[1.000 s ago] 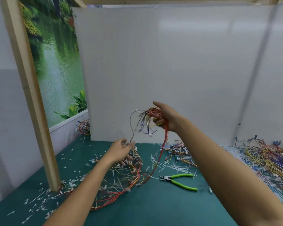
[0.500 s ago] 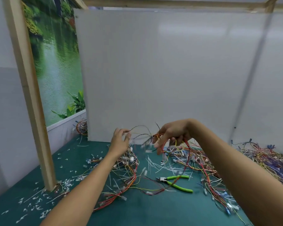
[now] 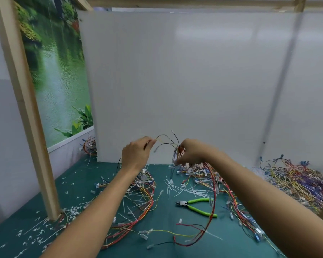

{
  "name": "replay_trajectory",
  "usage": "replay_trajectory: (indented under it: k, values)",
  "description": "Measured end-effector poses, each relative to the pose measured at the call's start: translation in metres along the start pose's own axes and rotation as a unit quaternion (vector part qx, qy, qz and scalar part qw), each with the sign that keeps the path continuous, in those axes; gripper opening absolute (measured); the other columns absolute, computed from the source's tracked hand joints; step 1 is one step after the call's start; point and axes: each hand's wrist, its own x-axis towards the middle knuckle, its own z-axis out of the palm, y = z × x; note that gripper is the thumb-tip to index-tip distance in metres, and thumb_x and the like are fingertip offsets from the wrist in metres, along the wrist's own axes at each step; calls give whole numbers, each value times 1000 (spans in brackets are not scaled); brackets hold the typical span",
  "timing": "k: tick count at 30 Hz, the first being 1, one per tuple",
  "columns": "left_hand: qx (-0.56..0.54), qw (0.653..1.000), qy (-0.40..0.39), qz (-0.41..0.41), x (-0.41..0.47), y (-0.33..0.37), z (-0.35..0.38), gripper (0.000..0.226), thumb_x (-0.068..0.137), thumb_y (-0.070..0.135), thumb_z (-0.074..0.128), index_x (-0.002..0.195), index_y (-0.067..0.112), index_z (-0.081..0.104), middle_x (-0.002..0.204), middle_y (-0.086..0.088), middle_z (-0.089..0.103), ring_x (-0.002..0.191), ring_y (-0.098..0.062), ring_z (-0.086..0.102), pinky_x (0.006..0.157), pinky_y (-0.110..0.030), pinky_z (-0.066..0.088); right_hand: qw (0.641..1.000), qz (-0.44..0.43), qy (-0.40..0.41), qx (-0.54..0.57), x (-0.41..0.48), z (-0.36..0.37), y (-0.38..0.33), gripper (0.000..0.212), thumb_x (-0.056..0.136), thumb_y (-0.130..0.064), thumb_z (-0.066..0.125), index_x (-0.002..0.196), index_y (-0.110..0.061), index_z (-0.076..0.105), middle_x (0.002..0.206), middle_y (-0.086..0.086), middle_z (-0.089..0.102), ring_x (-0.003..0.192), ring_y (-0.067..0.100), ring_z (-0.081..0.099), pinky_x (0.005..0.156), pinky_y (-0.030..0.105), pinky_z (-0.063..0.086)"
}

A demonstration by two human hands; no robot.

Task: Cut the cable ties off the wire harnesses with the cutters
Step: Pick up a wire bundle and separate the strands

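Observation:
A wire harness [image 3: 212, 185] of red, yellow and black wires hangs from my right hand [image 3: 191, 152], which grips its top bundle above the green table mat [image 3: 164, 244]. My left hand [image 3: 135, 155] pinches the end of one thin wire fanning out from that bundle. The harness trails down over the mat in a long red loop. The cutters [image 3: 196, 205], with bright green handles, lie on the mat below my right hand, untouched. A white cable tie [image 3: 205, 230] shows on the red loop near the front.
Another harness [image 3: 138, 198] lies under my left forearm. A big heap of wires [image 3: 295, 181] fills the right side. Cut tie pieces [image 3: 179, 189] litter the mat. A wooden post [image 3: 28, 112] stands at left, a white board [image 3: 194, 81] behind.
My right hand came down and toward me from the raised position, trailing the harness over the mat. My left hand rose off the table pile and took a wire end.

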Motion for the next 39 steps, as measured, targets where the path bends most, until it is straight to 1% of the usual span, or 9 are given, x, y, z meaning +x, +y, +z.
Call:
replay_trajectory:
  k: [5,9,13,17,19,26,30,35,39]
  values:
    - [7,983,59,171,23,48,-16,16,94,30,72,102,18,77,87,6,74,77,-22,57,71,-39,43,999,5,24,38,5,10,-3,47,101,-39,62,102,7,68,94,20,77,88,36,75,74,44,59]
    - [-154,982,-63,90,14,78,-27,31,91,32,75,119,19,72,80,7,75,71,-11,65,72,-35,50,939,48,155,304,8,1,4,29,107,-23,48,101,0,66,94,19,76,63,23,71,46,27,46]
    - [-475,827,-267,-135,-8,79,-28,58,95,29,69,145,20,42,97,-9,79,62,-18,68,58,-27,55,740,20,199,643,-1,-31,11,17,110,-16,42,102,-10,56,89,11,68,45,9,49,37,18,27]
    - [-620,664,-225,-352,-48,46,-14,48,95,31,62,140,19,53,106,-21,74,59,-20,66,50,-29,54,597,-46,195,776,-19,-62,20,11,111,-17,43,113,-12,52,87,8,69,40,4,42,32,13,25]
    - [-571,633,-246,-462,-75,30,0,42,98,29,61,135,11,56,104,-17,75,58,-16,62,44,-23,47,558,-82,169,809,-27,-73,25,10,110,-19,44,113,-13,51,83,4,67,40,2,39,32,11,24]
    - [-355,623,-429,-550,-116,-6,20,40,102,34,56,126,2,54,98,-10,78,46,-10,49,31,-15,22,302,-193,-74,931,-52,-95,40,21,103,-6,33,98,1,52,77,21,64,34,12,39,24,16,23]
    - [-296,647,-447,-543,-123,-2,29,29,101,37,59,116,15,48,111,-16,69,57,-17,62,46,-23,39,304,-175,-149,925,-48,-83,38,22,103,-9,27,102,0,47,66,30,64,40,12,32,38,4,4]
    - [-122,802,-376,-448,-121,-28,28,17,89,32,63,84,17,60,74,-3,60,70,-22,56,64,-30,39,337,-117,-88,930,-40,-65,53,38,109,-11,25,99,6,58,79,12,44,31,3,22,22,23,30]
    - [-55,840,-329,-429,-120,-72,13,15,95,27,64,86,21,75,96,0,73,92,-22,67,84,-32,49,377,-147,-86,910,-46,-65,64,20,90,12,51,109,9,56,62,18,52,29,4,20,26,21,36]
